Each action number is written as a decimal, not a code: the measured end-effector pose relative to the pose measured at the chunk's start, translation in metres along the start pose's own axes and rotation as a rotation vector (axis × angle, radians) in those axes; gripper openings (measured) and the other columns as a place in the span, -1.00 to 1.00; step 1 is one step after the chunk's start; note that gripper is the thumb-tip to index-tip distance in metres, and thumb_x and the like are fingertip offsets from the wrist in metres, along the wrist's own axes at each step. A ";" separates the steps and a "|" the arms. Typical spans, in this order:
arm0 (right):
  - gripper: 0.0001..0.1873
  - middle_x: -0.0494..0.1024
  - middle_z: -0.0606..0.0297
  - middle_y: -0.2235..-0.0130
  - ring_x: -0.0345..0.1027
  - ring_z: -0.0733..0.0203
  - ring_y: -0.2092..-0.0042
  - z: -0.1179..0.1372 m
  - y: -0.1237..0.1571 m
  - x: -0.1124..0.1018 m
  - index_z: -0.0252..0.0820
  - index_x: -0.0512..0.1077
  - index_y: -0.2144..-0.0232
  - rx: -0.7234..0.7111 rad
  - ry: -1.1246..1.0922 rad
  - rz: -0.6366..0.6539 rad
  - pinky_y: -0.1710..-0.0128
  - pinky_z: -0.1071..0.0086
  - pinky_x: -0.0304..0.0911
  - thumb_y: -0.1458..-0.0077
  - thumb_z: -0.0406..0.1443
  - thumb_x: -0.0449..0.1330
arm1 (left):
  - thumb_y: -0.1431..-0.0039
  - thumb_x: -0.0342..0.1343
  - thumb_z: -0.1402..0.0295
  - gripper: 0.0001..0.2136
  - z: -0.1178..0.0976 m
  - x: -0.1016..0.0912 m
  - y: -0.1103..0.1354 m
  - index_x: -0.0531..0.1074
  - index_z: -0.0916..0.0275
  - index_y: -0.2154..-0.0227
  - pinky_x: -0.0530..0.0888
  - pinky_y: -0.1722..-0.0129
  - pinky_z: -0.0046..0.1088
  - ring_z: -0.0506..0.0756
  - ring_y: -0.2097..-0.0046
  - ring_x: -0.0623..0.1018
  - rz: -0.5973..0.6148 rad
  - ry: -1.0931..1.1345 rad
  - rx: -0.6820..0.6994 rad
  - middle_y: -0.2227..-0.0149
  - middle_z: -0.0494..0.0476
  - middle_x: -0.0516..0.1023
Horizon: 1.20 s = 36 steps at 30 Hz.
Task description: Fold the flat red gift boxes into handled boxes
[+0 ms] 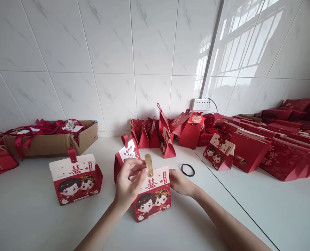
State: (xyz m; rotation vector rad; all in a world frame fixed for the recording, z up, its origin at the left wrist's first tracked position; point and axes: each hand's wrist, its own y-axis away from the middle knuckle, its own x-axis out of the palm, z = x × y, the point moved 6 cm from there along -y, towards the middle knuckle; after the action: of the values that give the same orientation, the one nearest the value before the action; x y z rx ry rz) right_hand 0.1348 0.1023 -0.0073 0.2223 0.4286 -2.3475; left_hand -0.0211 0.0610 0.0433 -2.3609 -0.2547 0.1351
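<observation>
A red and cream wedding favor box [153,202] with two cartoon faces stands in front of me on the white table. A gold strap [149,165] loops up from its top, fixed by a small round stud. My left hand [130,181] is closed at the upper left of this box, thumb and fingers pinched against the gold strap. Around the box's right edge reaches my right hand [181,182], its fingertips hidden behind the box. Just behind my left hand is another favor box [126,151] with a white tag. A similar box with a red loop [76,179] stands to the left.
At the back left lies a cardboard box [40,144] with red ribbons. A black elastic band [188,170] lies right of my right hand. Several red boxes [155,134] line the tiled wall, beside a power strip [200,104]. Stacked red boxes [288,153] fill the right.
</observation>
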 end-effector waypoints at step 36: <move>-0.88 0.62 0.26 0.40 0.53 0.27 0.40 -0.035 0.001 0.002 -0.30 0.51 0.37 0.151 -1.145 -0.386 0.39 0.51 0.52 -0.04 -0.32 0.31 | -0.22 0.09 0.14 -0.61 0.037 0.040 0.034 0.22 0.11 -0.05 0.47 0.04 -0.22 0.14 0.07 0.51 0.340 -0.125 -0.174 0.06 0.16 0.49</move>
State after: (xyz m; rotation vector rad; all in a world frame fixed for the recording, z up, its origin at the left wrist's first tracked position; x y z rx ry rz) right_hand 0.1351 0.1137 -0.0407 -1.1751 -0.2991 -2.4176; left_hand 0.0161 0.0713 -0.0075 -2.5553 0.0817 0.4393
